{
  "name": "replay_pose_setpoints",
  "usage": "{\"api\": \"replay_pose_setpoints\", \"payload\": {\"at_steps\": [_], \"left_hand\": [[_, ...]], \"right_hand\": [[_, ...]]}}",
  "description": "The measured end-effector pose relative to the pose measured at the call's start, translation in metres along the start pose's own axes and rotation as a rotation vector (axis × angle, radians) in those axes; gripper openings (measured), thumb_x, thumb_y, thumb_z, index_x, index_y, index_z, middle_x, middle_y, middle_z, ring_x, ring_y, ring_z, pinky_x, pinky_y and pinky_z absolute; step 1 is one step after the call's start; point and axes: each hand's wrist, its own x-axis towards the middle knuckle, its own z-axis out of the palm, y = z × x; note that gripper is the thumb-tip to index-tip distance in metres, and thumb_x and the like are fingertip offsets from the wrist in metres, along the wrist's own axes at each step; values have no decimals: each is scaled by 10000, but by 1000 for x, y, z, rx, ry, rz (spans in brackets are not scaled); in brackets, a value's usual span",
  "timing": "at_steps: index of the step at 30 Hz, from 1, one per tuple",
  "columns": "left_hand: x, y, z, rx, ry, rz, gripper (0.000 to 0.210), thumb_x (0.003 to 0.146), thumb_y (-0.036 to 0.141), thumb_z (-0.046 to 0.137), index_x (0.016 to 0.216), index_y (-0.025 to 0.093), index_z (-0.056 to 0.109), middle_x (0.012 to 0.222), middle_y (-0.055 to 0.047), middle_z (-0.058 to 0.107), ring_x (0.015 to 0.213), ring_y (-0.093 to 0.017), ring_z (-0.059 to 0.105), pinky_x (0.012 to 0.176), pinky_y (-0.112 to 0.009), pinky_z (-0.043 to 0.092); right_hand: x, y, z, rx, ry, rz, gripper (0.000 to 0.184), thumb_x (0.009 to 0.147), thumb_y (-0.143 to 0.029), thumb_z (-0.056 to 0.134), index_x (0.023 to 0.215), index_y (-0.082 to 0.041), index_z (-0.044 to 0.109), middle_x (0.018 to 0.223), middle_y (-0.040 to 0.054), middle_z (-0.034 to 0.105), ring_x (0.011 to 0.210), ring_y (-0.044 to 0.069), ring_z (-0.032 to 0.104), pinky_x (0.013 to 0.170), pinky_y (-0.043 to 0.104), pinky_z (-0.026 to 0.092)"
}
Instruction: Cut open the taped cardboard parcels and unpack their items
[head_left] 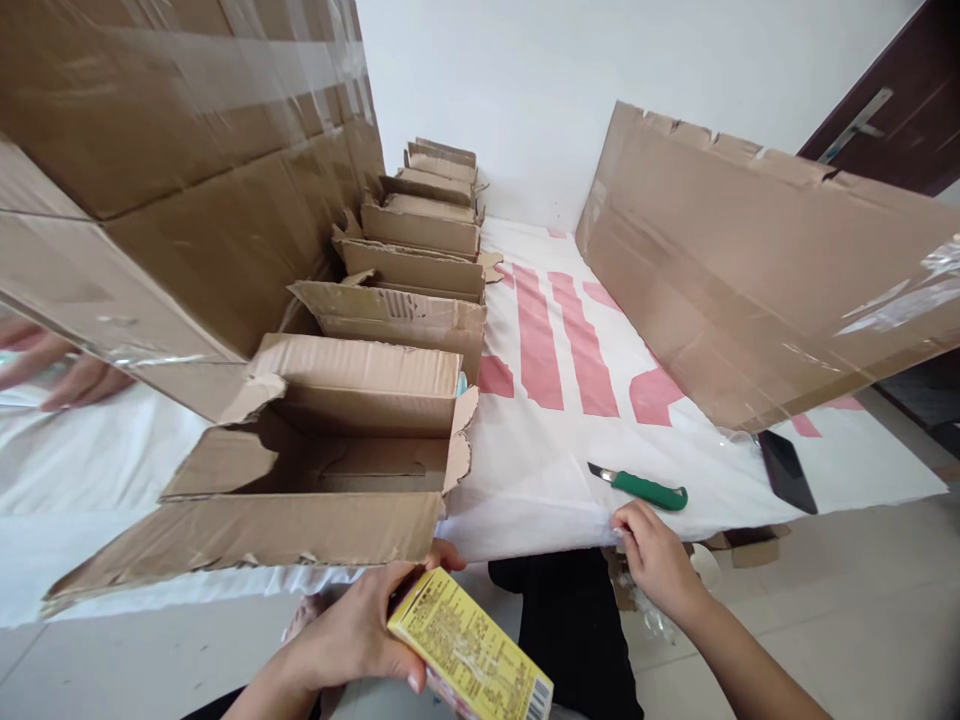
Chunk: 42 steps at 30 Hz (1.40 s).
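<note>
My left hand (360,625) is wrapped round one end of a yellow printed carton (472,650), held tilted below the table's front edge. A barcode shows at the carton's near corner. My right hand (656,555) is at the front edge of the white cloth (525,480), fingers pinched together; what lies between them, if anything, cannot be made out. Just beyond it a utility knife (649,490) with a green handle lies on the cloth, its blade pointing left. An open cardboard box (375,400) stands above my left hand, and its visible inside is bare.
Several more open cardboard boxes (420,225) run in a row towards the wall. Tall cardboard panels stand at left (225,150) and right (750,270). A black phone (786,470) lies near the right edge. Another person's hand (67,370) shows at far left.
</note>
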Motion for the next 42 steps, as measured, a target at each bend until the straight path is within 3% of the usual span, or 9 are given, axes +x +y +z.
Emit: {"api": "replay_pose_setpoints", "payload": {"at_steps": [14,22,27,37,42], "left_hand": [[1,2,1,25,16,33,793,475,675,799,1073,209,566,1206,-116,586,1109,-334,539,913,-399,451],[1,4,1,39,21,32,811,485,685,788,1103,217,552,1220,-111,587,1104,-329,548,913,-393,456],[1,4,1,40,29,34,805,479,694,783,1087,218,556,1217,-114,589,1107,-334,549,908,-396,460],[1,0,1,40,23,28,792,482,651,812,1097,223,554,1225,-109,580,1111,-332,543,933,-406,443],[1,0,1,29,20,21,799,478,644,817,1105,226,551,1229,-109,579,1116,-336,540,925,-404,444]], "right_hand": [[-5,15,-2,3,77,207,107,849,-239,429,882,-231,531,842,28,634,711,184,593,673,317,486],[-4,16,1,-9,56,166,155,807,-185,457,936,-222,536,918,37,621,746,180,610,705,326,511],[-6,7,1,-45,-4,55,230,820,-112,425,961,-222,571,961,51,610,888,205,617,770,343,520],[-12,1,10,-99,-49,-32,297,882,-136,445,1136,-195,585,1028,99,583,961,242,589,825,401,522],[-7,-5,8,9,-115,21,196,885,-143,466,1001,-218,604,950,59,601,871,206,606,782,349,512]]}}
